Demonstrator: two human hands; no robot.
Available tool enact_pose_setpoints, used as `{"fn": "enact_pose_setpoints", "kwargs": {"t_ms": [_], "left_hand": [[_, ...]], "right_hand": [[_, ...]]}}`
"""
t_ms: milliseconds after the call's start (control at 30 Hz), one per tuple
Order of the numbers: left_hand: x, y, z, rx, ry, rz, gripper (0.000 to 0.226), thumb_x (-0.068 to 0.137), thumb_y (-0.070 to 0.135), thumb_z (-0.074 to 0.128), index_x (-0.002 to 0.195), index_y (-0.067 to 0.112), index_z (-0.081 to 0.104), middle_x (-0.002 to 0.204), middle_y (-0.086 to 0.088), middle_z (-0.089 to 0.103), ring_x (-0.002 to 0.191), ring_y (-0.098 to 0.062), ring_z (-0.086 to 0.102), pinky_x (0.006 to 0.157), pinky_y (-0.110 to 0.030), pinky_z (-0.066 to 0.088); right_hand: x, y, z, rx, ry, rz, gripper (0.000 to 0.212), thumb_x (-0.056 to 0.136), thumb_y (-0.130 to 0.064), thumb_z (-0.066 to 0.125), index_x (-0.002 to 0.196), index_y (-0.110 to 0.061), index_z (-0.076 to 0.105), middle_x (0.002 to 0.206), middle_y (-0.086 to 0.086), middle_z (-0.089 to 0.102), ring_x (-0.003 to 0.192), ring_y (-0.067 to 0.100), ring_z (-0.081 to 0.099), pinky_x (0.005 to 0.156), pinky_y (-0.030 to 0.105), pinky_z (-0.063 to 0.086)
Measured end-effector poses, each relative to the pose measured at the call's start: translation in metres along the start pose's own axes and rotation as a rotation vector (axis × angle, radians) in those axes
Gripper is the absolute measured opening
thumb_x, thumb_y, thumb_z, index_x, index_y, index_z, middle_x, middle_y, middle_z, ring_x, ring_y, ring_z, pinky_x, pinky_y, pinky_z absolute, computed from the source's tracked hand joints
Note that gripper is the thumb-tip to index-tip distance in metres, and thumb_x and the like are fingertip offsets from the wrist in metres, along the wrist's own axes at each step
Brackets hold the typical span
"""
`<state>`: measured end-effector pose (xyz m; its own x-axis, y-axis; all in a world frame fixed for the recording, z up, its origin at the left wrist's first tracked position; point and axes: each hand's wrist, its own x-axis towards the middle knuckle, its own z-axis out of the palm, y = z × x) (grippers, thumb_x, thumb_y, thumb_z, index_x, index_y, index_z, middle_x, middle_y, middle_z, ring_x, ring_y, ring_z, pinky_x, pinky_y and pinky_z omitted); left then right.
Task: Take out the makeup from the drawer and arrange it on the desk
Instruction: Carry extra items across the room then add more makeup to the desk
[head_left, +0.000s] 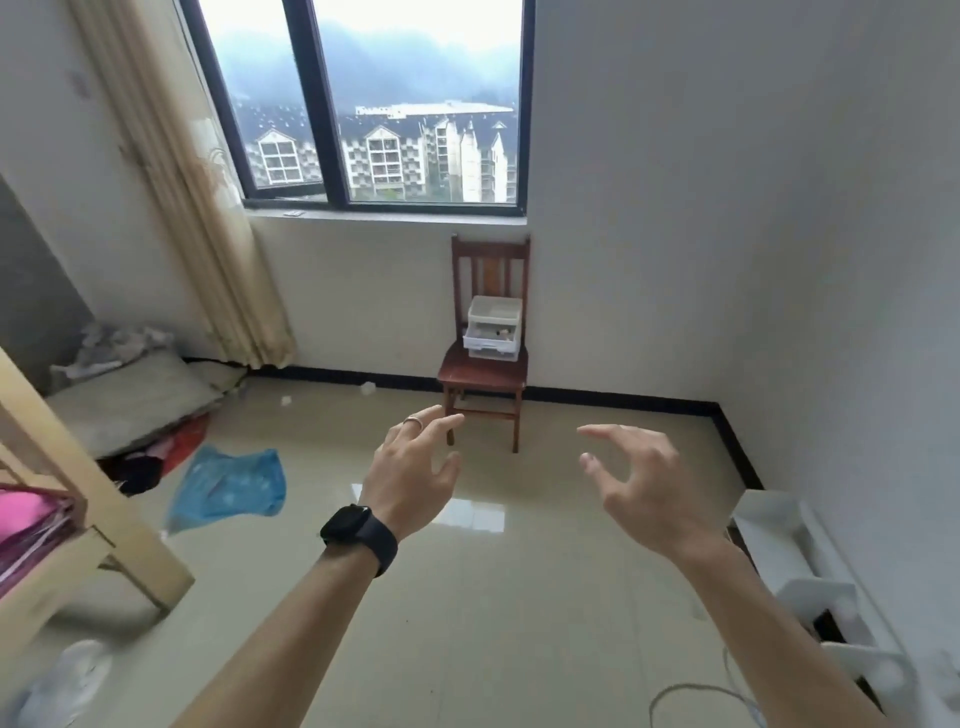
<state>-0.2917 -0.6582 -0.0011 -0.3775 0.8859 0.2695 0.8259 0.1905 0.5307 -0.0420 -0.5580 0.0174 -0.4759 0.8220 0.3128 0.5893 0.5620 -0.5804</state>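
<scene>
A small white plastic drawer unit (493, 328) stands on the seat of a brown wooden chair (484, 375) under the window, at the far wall. Its middle drawer is pulled partly out and small items show inside, too small to identify. My left hand (413, 470), with a ring and a black watch on the wrist, is raised in front of me with relaxed fingers, holding nothing. My right hand (636, 486) hovers beside it, fingers spread and slightly bent, also holding nothing. Both hands are well short of the chair.
A beige wooden frame (98, 512) with pink cloth stands at the left. A blue plastic bag (228, 486) and a pile of bedding (130, 395) lie on the tiled floor. White furniture (795, 566) sits along the right wall, with a cable on the floor near it.
</scene>
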Motion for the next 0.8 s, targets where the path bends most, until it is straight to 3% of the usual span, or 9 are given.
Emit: {"fn": "enact_pose_setpoints", "kwargs": {"t_ms": [333,567,800], "left_hand": [[0.229,-0.11,0.025,0.003,0.022,-0.078,0.048,0.094,0.027,0.06,0.141,0.035,0.05,0.148,0.009,0.046,0.139,-0.015,0.035,0.112,-0.031,0.033],[0.401,-0.138,0.055,-0.003,-0.048,-0.018,0.049,0.095,0.027,0.058,0.143,0.035,0.049,0.148,0.009,0.046,0.139,-0.012,0.036,0.114,-0.031,0.032],[0.559,-0.167,0.131,0.004,-0.115,0.028,0.049,0.095,0.025,0.058,0.142,0.035,0.05,0.146,0.012,0.046,0.137,-0.01,0.037,0.113,-0.025,0.03]], "right_hand": [[0.239,0.025,0.105,0.03,-0.115,-0.006,0.033,0.093,-0.035,0.065,0.126,-0.04,0.063,0.127,-0.016,0.063,0.129,0.008,0.044,0.106,0.023,0.034],[0.375,0.066,0.146,0.045,-0.108,0.092,0.034,0.092,-0.034,0.066,0.125,-0.042,0.064,0.125,-0.019,0.063,0.128,0.008,0.046,0.106,0.024,0.036],[0.509,0.139,0.19,0.09,-0.104,0.166,0.033,0.094,-0.035,0.063,0.126,-0.042,0.062,0.125,-0.025,0.059,0.129,0.001,0.04,0.107,0.022,0.032]]}}
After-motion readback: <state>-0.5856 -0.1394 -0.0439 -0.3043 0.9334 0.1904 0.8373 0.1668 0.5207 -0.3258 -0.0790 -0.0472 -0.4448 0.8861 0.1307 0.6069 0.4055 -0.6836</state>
